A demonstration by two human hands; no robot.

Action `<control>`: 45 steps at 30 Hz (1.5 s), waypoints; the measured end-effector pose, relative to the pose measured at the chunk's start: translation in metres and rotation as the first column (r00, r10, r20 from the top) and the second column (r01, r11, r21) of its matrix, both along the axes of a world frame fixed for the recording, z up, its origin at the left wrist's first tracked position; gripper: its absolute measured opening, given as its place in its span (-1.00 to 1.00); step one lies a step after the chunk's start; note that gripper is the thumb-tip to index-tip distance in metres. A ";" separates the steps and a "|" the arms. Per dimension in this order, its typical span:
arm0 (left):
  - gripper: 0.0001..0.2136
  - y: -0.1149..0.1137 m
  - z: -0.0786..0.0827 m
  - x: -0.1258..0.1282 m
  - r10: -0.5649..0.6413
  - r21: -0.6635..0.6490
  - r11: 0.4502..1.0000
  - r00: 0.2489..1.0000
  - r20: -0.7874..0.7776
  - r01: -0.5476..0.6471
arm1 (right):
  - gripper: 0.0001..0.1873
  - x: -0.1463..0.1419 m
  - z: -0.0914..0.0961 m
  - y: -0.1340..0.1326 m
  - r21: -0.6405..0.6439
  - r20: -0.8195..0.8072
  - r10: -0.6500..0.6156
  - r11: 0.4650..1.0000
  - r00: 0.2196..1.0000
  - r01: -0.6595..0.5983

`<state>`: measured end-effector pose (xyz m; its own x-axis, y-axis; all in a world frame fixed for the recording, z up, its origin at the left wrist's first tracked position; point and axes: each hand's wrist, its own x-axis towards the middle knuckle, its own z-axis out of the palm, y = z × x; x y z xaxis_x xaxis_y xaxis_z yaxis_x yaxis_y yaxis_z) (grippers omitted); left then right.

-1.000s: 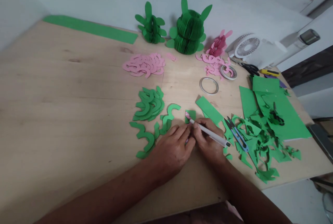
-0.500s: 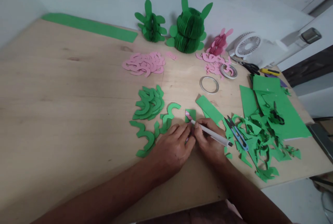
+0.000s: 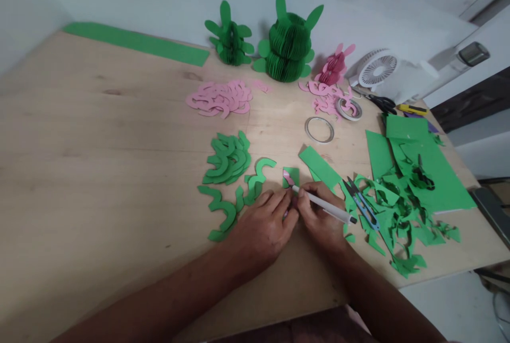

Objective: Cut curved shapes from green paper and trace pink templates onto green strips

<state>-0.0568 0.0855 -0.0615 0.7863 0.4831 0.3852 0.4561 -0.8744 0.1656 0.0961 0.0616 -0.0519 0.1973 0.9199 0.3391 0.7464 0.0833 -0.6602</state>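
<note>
My right hand grips a white pen whose tip rests on a small green paper square with a pink cutout lying on it. My left hand lies flat beside it, fingers pressed down on the paper's near edge, touching my right hand. Left of the hands lie several curved green paper cutouts.
Small snips and a heap of green paper scraps lie to the right. Two tape rolls, pink cutouts, green paper cactus models, a pink model, a white fan and black scissors sit farther back.
</note>
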 end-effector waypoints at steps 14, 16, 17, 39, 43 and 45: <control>-0.76 0.000 0.001 0.001 0.000 0.028 1.000 1.000 -0.011 0.000 | -0.86 0.000 0.000 0.000 -0.004 -0.056 -0.013 1.000 0.998 0.013; -0.78 0.000 0.000 0.001 0.002 0.022 1.000 1.000 -0.013 -0.002 | -0.85 0.001 -0.001 0.000 -0.003 -0.095 -0.027 1.000 0.995 0.027; -0.78 0.000 0.000 0.001 0.004 0.016 1.000 1.000 -0.014 -0.003 | -0.85 0.002 -0.002 0.000 -0.002 -0.109 -0.034 0.999 0.993 0.034; -0.79 -0.001 0.000 0.002 0.008 -0.008 1.000 1.000 0.009 -0.008 | -0.87 0.001 -0.002 0.001 0.012 -0.033 -0.017 1.000 0.999 0.017; -0.80 -0.001 -0.001 0.001 -0.004 -0.006 1.000 1.000 0.012 0.004 | -0.88 0.001 -0.004 0.001 0.015 -0.047 -0.011 1.000 0.999 0.011; -0.79 0.000 -0.002 0.001 -0.011 0.005 1.000 1.000 0.010 0.011 | -0.87 0.001 -0.003 0.001 0.012 -0.046 -0.008 1.000 0.999 0.009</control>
